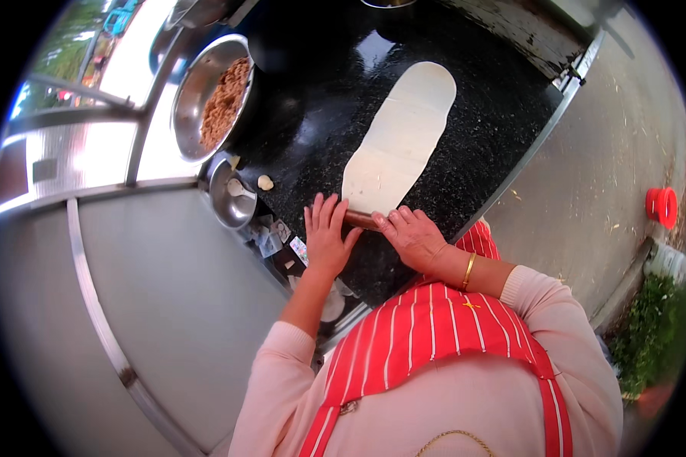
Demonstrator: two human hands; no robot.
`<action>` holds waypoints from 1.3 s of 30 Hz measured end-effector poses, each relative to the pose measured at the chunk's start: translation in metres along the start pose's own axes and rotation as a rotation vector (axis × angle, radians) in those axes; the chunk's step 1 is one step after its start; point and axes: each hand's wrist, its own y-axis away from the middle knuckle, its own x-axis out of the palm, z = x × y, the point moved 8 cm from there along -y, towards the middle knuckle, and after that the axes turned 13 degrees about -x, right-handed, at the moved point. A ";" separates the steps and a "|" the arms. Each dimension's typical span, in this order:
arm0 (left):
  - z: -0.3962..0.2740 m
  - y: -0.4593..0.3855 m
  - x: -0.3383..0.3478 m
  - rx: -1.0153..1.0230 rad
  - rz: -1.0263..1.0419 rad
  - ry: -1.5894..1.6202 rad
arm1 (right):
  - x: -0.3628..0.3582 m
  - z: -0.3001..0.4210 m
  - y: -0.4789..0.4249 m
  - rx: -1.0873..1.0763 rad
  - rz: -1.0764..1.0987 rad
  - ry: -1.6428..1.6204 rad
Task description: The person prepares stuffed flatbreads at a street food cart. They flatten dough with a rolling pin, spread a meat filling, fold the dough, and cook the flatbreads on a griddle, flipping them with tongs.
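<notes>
A long, flat sheet of pale dough (400,137) lies on the black speckled stone worktop (486,131), stretching away from me. Across its near end rests a brown wooden rolling pin (360,219), mostly hidden under my hands. My left hand (327,237) holds the pin's left end, fingers stretched forward and the thumb on the near side. On its right end sits my right hand (414,240), fingers curled over the wood. Only the short middle of the pin shows between them.
At the far left, a large steel bowl (186,117) holds a brown minced filling (226,103). Nearer stand a small steel bowl (237,211) with a white spoon (240,188) and a small dough lump (265,183). A metal edge (526,157) bounds the worktop on the right.
</notes>
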 end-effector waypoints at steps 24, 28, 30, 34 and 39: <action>-0.020 -0.008 0.012 -1.068 -0.148 -0.104 | 0.003 -0.125 -0.119 -0.327 0.296 0.003; 0.017 -0.033 -0.007 -1.083 -0.295 -0.189 | 0.003 -0.123 -0.164 -0.316 0.249 0.018; -0.007 -0.016 0.013 -1.090 -0.207 -0.104 | 0.005 -0.127 -0.144 -0.338 0.300 0.038; 0.011 -0.034 0.001 -1.046 -0.267 -0.100 | 0.013 -0.131 -0.155 -0.355 0.272 0.071; 0.021 -0.041 -0.002 -1.062 -0.268 -0.102 | 0.016 -0.132 -0.180 -0.322 0.296 0.133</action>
